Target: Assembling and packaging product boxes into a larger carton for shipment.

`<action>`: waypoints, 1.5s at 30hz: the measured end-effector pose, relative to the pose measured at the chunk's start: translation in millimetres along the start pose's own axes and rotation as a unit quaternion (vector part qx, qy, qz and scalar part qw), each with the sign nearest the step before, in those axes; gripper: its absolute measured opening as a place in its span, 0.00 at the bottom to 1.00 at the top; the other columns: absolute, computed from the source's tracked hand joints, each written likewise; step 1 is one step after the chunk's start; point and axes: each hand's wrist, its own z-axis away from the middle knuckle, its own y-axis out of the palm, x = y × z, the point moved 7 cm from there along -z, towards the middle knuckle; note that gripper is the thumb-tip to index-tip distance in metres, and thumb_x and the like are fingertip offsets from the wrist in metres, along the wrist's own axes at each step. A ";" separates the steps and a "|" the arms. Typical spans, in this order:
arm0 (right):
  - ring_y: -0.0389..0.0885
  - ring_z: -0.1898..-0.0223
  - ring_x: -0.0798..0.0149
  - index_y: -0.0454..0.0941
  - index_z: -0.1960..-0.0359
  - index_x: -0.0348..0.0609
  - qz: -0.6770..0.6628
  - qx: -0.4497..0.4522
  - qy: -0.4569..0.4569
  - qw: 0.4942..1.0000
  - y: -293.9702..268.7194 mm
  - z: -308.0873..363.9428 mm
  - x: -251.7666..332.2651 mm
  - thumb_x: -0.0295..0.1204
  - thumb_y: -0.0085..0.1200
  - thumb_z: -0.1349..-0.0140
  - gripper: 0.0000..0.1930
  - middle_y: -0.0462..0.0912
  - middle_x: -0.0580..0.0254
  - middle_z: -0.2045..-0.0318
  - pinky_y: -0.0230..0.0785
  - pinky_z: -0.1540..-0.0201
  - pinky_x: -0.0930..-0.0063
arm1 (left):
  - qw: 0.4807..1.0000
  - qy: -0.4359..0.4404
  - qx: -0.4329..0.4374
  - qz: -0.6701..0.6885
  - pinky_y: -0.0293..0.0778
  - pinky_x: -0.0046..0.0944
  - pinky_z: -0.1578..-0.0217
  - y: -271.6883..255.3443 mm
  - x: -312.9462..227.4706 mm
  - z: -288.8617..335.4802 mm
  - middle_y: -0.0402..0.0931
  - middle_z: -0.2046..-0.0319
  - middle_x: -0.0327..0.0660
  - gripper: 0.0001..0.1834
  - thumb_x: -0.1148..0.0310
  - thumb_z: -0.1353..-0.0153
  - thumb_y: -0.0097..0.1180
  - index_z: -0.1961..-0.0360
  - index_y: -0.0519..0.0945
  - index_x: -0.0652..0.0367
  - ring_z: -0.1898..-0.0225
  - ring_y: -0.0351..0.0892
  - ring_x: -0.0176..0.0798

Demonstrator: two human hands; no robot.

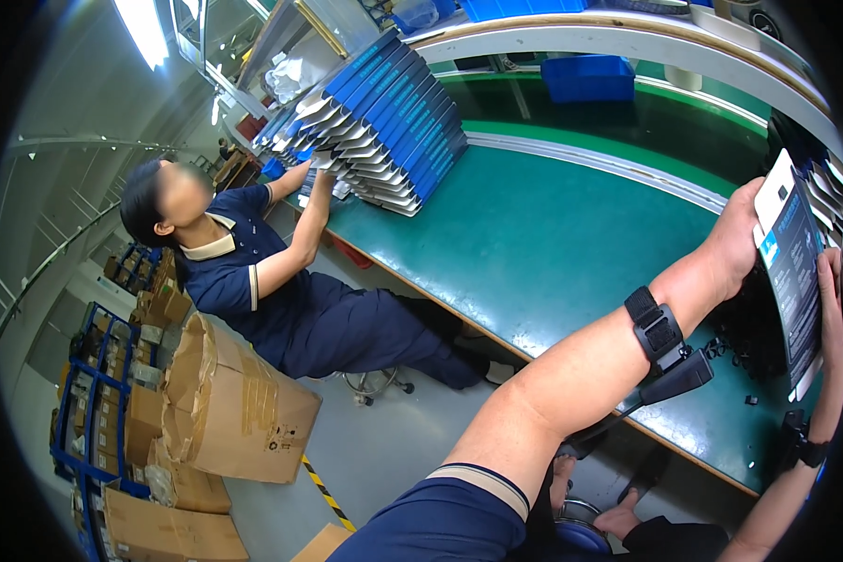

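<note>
At the far right of the table I hold a flat dark-blue and white packaging box [801, 286] upright on its edge, its white end flap standing up at the top. My left hand [745, 225] grips it by the upper left side, fingers mostly hidden behind the box. My right hand [831, 295] lies along the opposite side, fingers against the box. Close behind it, more boxes with open white flaps [829, 192] are partly cut off by the rim of the picture. Small black pieces [726, 354] lie on the table beside the box.
A tall stack of blue boxes [398, 122] stands on the green table [534, 253]; a seated co-worker [272, 262] has both hands at it. Behind runs a dark green belt [534, 103] with a blue bin [588, 79]. A large carton [244, 403] stands on the floor.
</note>
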 end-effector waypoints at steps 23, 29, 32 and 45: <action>0.75 0.63 0.80 0.71 0.47 0.36 -0.232 0.137 0.034 0.962 77.3 15.5 45.0 0.35 0.46 0.30 0.17 0.79 0.69 0.64 0.66 0.58 0.87 | 0.990 0.054 -0.130 -0.009 0.72 0.34 0.68 -50.0 2.3 -11.8 0.73 0.72 0.40 0.15 0.62 0.32 0.35 0.70 0.69 0.58 0.70 0.74 0.32; 0.79 0.64 0.78 0.60 0.34 0.40 -0.367 0.127 0.081 0.918 81.7 22.2 61.8 0.39 0.51 0.35 0.30 0.81 0.64 0.65 0.69 0.59 0.87 | 0.978 0.132 -0.106 -0.121 0.71 0.33 0.67 -55.6 2.2 -14.7 0.74 0.72 0.40 0.19 0.55 0.32 0.35 0.68 0.72 0.58 0.71 0.75 0.32; 0.80 0.67 0.78 0.56 0.32 0.41 -0.350 0.173 0.082 0.917 83.4 24.7 70.9 0.40 0.54 0.37 0.35 0.81 0.64 0.67 0.69 0.62 0.87 | 0.990 0.023 -0.135 -0.016 0.75 0.31 0.72 -61.0 13.2 -12.6 0.77 0.72 0.40 0.08 0.70 0.34 0.43 0.66 0.74 0.61 0.71 0.78 0.31; 0.73 0.74 0.80 0.54 0.31 0.43 -0.322 0.157 0.110 0.927 84.6 28.5 61.2 0.41 0.58 0.40 0.39 0.78 0.69 0.74 0.61 0.72 0.89 | 0.888 0.180 -0.096 -0.412 0.73 0.32 0.75 -52.3 1.4 -13.3 0.78 0.74 0.40 0.05 0.73 0.39 0.49 0.68 0.76 0.63 0.74 0.78 0.30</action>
